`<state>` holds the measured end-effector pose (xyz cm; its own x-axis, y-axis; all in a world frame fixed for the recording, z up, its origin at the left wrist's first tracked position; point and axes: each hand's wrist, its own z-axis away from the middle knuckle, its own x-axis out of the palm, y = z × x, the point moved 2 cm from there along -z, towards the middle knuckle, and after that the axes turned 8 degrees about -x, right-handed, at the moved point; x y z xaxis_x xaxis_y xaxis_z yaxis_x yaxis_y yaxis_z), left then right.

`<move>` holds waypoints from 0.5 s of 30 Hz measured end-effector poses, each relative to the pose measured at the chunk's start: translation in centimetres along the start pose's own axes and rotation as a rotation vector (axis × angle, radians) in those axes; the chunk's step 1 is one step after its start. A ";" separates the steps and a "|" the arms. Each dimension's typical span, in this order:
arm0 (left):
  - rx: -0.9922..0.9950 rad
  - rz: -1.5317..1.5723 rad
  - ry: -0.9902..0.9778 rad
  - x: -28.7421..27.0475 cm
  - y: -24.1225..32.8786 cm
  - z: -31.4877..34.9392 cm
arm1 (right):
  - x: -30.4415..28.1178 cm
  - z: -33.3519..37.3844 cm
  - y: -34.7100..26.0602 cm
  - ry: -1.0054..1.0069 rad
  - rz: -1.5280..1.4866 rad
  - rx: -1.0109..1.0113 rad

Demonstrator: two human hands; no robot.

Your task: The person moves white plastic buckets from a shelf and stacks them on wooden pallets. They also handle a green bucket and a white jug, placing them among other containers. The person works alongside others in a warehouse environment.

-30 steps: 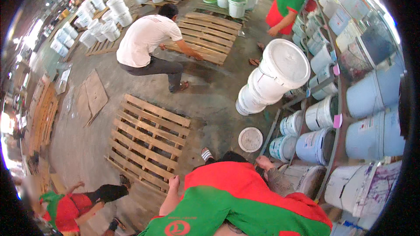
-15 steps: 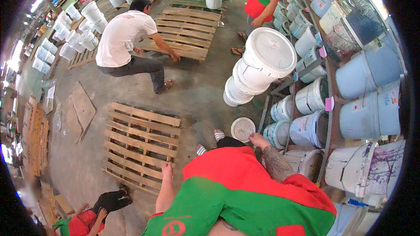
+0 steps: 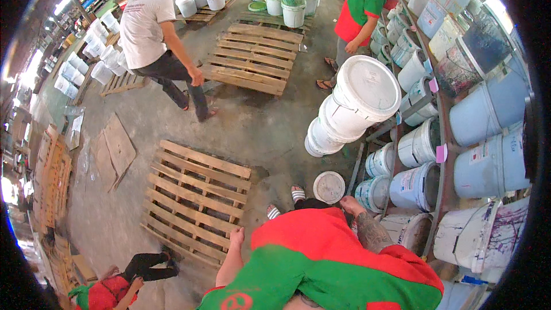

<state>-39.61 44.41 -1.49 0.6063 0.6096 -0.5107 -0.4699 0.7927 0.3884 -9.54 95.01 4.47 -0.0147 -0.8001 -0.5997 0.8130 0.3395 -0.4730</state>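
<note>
My left hand (image 3: 237, 236) hangs at my side with its fingers curled in, and nothing shows in it. Below and beyond it, a wooden pallet (image 3: 198, 182) lies on the floor. On the other side, my right hand (image 3: 348, 204) hangs with its fingers closed, and no object is visible in it. In the picture it overlaps the edge of a small white lidded bucket (image 3: 329, 187) standing by my feet; I cannot tell if they touch. Ahead to the right rises a stack of white lidded buckets (image 3: 368, 87).
Metal shelving (image 3: 439, 166) full of paint-stained buckets lines the right. A person in white (image 3: 146, 28) stands by a second pallet (image 3: 261, 51). Another person (image 3: 364, 0) is near the shelves, and one in red and green (image 3: 109, 293) at lower left. Flattened cardboard (image 3: 113, 149) lies left.
The person in white has straightened up from the far pallet, let go of it and stepped left. My view has shifted slightly; my hands keep nearly the same pose.
</note>
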 end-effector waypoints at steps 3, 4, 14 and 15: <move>-0.025 -0.001 -0.016 -0.7 -1.4 -0.5 | 0.2 0.9 0.3 0.041 0.020 -0.087; -0.043 0.011 -0.028 -0.9 -1.9 -0.6 | 0.4 1.0 0.4 0.009 0.069 -0.066; -0.122 0.060 -0.003 -2.9 -2.9 0.5 | 0.6 1.0 -1.3 0.024 -0.065 0.048; -0.042 0.004 0.075 -2.7 -2.8 0.6 | 0.4 0.8 -1.4 0.012 -0.047 -0.020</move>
<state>-39.57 40.52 -0.75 0.5550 0.6093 -0.5663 -0.4999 0.7884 0.3585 -10.18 93.86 5.41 -0.0595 -0.8093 -0.5843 0.7996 0.3118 -0.5133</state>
